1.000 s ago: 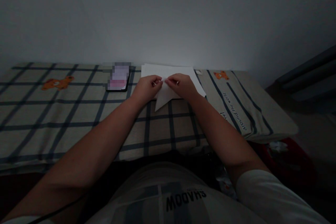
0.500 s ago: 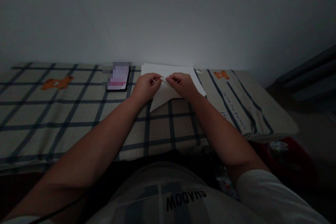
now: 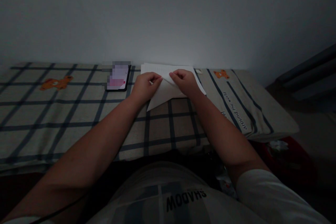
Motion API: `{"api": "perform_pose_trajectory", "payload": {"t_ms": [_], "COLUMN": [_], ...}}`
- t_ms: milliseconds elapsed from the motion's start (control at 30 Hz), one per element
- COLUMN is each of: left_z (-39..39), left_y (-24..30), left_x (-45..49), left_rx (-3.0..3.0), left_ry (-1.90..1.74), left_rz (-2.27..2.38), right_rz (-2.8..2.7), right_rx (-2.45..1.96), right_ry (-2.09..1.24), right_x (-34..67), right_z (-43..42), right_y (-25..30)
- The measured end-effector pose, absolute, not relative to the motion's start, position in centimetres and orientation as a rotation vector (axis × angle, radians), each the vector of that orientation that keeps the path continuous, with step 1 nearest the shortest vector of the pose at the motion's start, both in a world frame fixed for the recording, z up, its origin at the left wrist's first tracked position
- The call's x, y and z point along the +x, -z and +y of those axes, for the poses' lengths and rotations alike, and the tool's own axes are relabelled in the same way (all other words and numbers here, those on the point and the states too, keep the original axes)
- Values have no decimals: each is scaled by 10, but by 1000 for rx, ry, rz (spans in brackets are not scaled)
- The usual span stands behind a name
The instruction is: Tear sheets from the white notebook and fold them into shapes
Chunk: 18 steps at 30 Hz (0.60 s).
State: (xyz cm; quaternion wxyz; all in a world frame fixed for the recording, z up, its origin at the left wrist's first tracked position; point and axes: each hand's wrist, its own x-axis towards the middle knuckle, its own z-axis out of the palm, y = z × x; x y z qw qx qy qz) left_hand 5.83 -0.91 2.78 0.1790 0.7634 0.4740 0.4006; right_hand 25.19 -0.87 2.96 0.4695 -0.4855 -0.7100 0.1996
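Observation:
Between my two hands is a sheet of white paper (image 3: 163, 92), its edge folded over and one pointed corner hanging down toward me. My left hand (image 3: 147, 85) pinches the fold from the left, thumb against fingers. From the right, my right hand (image 3: 185, 81) pinches the same folded edge a short way off. Beneath and behind them lies a stack of white paper (image 3: 157, 68) on the checked tablecloth (image 3: 160, 129). The hands cover part of the folded edge.
A phone (image 3: 117, 77) with a lit screen lies left of the paper. Behind the table stands a pale wall (image 3: 168, 17). On the floor at the right is a red basin (image 3: 296, 157) with crumpled white stuff inside.
My right hand has slid a little to the right along the fold, widening the gap between the hands. The paper's hanging corner has shifted slightly left.

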Motion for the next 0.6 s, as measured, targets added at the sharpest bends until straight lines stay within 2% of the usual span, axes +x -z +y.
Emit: {"api": "perform_pose_trajectory", "payload": {"t_ms": [600], "left_z": [-7], "left_y": [-27], "left_x": [57], "left_rx": [2091], "left_ry": [-1145], "left_rz": [1331], "right_rz": [-1682], "right_rx": [-1212], "right_ry": [-521], "right_x": [258], "right_z": [1], "right_y": [-23]}}
